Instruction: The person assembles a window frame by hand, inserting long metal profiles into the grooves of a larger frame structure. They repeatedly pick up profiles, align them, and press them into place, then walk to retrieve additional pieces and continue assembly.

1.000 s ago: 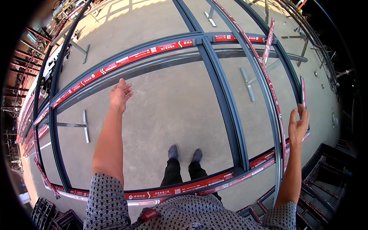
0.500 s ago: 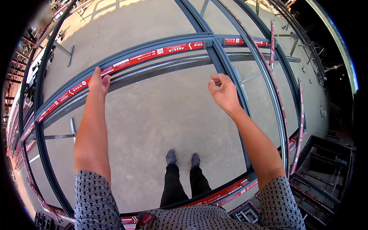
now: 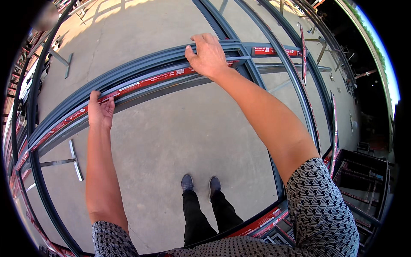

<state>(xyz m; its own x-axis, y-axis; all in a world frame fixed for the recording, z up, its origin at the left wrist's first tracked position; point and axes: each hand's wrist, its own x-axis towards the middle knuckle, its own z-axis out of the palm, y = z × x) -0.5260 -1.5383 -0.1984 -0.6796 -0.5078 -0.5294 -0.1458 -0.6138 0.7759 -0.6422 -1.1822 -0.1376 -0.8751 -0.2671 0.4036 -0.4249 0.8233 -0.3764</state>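
My left hand (image 3: pixel 101 112) is closed on a long grey metal profile strip (image 3: pixel 147 81) covered along its face with red printed film. The thumb lies over its upper edge and the fingers curl at its lower side. Along most of its length a dark gap separates this strip from the blue-grey metal frame bar (image 3: pixel 150 61) behind it. Over the bar and strip, near the crossing post (image 3: pixel 252 73), is my right hand (image 3: pixel 208 55). Its thumb and forefinger are apart and bent, and whether it touches the metal cannot be made out.
Long frame bars (image 3: pixel 47 188) run along the left, and more bars (image 3: pixel 306 100) with red-filmed strips along the right. A metal stand (image 3: pixel 75 160) shows below the frame on the concrete floor (image 3: pixel 171 128). Stacked dark frames (image 3: pixel 364 180) lie at the lower right.
My right hand has moved up and left from beside the post to over the bar, its curled fingers spreading. The strip has come away from the bar toward me; my left hand moved slightly nearer.
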